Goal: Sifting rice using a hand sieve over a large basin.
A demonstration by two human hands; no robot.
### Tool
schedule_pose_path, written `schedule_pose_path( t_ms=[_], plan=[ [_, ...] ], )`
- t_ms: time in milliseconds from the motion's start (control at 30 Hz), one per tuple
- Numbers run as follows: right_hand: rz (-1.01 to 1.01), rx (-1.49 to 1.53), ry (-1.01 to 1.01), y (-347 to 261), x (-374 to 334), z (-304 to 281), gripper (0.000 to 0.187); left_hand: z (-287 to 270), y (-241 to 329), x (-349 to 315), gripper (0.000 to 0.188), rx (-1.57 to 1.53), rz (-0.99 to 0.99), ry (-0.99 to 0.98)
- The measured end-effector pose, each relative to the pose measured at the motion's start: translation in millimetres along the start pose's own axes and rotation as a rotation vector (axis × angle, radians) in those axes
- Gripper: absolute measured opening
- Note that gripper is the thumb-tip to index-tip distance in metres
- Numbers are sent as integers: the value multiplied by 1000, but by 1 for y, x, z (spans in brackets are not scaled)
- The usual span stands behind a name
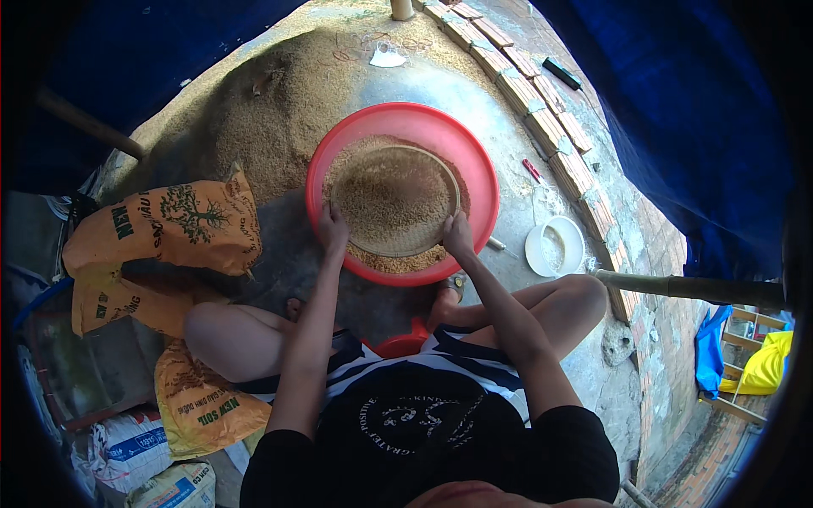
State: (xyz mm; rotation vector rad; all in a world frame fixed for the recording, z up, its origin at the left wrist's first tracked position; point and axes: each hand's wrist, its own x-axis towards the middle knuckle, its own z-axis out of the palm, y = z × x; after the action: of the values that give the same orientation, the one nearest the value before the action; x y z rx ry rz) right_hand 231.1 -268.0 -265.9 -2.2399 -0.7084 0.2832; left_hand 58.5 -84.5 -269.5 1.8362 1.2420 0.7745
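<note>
A round, shallow woven sieve (pixel 412 243) is held between my hands over a wide red plastic basin (pixel 481 165). Loose tan material like rice husks (pixel 385 188) covers most of the sieve, leaving bare mesh along its near side. My left hand (pixel 333 227) is closed round the sieve's left rim, and my right hand (pixel 458 234) grips the right rim. More of the husk-like material (pixel 398 262) lies in the basin beneath, showing around the sieve. Whether the sieve rests on it or hangs just above, I cannot tell.
A large husk-like heap (pixel 275 106) rises at the far left. Orange sacks (pixel 165 224) lie left of my legs. On the right are a white bowl (pixel 531 252), a small red tool (pixel 531 170), a brick row (pixel 550 127) and a pole (pixel 690 288). Blue tarps (pixel 677 110) hang at both sides.
</note>
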Motion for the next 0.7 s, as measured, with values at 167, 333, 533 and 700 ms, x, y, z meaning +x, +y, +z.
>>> schedule_pose_path(
  t_ms=[167, 333, 533, 700],
  plan=[
    [43, 14, -35, -19, -1, -14, 23, -17, 40, 0, 28, -25, -1, 24],
    [-175, 211, 180, -46, -7, -24, 16, -33, 72, 4, 27, -388, 166, 201],
    [73, 9, -27, -12, -2, -16, 21, 6, 13, 4, 29, -51, 92, 20],
    [67, -20, -11, -6, -1, -20, 21, 12, 16, 3, 31, 11, 44, 32]
  ],
)
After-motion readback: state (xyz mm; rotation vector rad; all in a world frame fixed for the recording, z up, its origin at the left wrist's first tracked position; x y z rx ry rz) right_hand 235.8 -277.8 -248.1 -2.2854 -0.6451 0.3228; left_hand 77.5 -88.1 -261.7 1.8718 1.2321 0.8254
